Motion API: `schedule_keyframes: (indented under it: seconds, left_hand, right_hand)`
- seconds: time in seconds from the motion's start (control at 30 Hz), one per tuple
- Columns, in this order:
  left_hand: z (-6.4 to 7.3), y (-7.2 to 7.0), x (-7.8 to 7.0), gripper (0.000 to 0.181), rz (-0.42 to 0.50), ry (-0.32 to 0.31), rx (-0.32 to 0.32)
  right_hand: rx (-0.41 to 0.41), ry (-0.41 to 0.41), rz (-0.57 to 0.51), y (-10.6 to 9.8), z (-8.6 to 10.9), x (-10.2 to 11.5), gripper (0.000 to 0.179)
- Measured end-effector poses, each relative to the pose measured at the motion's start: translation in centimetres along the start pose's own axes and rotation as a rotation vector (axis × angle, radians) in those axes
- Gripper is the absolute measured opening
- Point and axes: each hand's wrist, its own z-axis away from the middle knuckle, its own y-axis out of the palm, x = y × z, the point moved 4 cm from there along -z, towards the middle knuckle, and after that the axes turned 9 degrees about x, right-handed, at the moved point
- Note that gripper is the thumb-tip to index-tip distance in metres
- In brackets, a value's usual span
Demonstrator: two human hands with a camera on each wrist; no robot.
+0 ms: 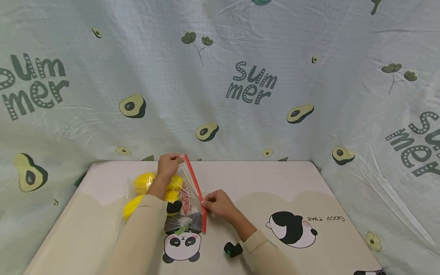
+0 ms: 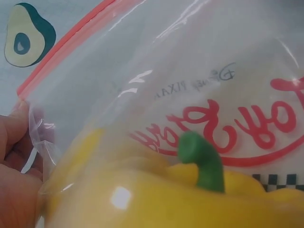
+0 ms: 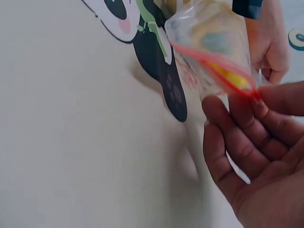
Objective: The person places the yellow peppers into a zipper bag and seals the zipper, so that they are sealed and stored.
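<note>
A clear zip bag [image 1: 190, 191] with a red zip edge [image 1: 194, 176] and red lettering lies tilted on the left half of the table. Yellow bell peppers [image 1: 144, 182] fill its far end; in the left wrist view one bell pepper [image 2: 142, 202] shows its green stem. My left hand [image 1: 168, 166] pinches the bag's far corner at the end of the zip. Lower along the same red strip, my right hand [image 1: 221, 205] pinches it between thumb and fingers. Close up in the right wrist view, the right hand [image 3: 266, 175] holds the strip, which bows apart slightly.
The table mat [image 1: 240, 179] carries printed pandas, one panda face [image 1: 182, 246] just in front of the bag. A patterned curtain [image 1: 220, 76] hangs behind and at both sides. Small black devices sit at the left wrist [image 1: 174, 207] and right wrist [image 1: 233, 249].
</note>
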Motion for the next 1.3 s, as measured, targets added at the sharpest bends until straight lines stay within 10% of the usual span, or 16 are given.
schedule_keyframes:
  seconds: [1.3]
  left_hand:
    - [0.33, -0.04, -0.43, 0.041, 0.013, -0.026, -0.01]
  right_hand:
    - [0.293, -0.126, -0.126, -0.32, 0.64, -0.64, 0.023]
